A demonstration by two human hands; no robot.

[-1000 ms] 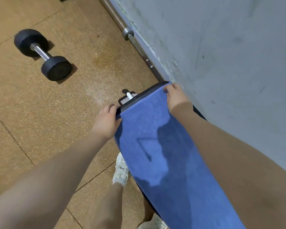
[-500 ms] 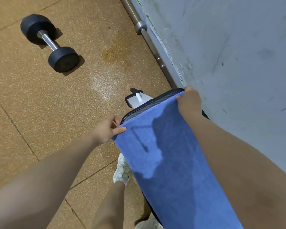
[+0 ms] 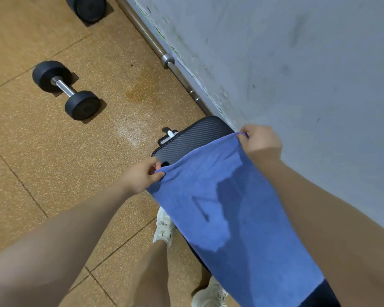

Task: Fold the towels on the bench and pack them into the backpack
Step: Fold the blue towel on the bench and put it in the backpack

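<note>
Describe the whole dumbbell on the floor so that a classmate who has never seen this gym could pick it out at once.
Start at the grey wall and the metal bar along its foot, then look left across the tan floor. There lies the dumbbell: two black round heads joined by a short shiny handle. Unlike the other black weight, cut off by the frame's top edge, it shows whole.

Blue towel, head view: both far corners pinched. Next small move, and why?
Probably lift and carry the far edge back toward the body to make the first fold. The left hand and right hand each pinch a far corner of the blue towel, which lies lengthwise along the bench. The far edge is slightly raised, and no fold is made yet.
</note>
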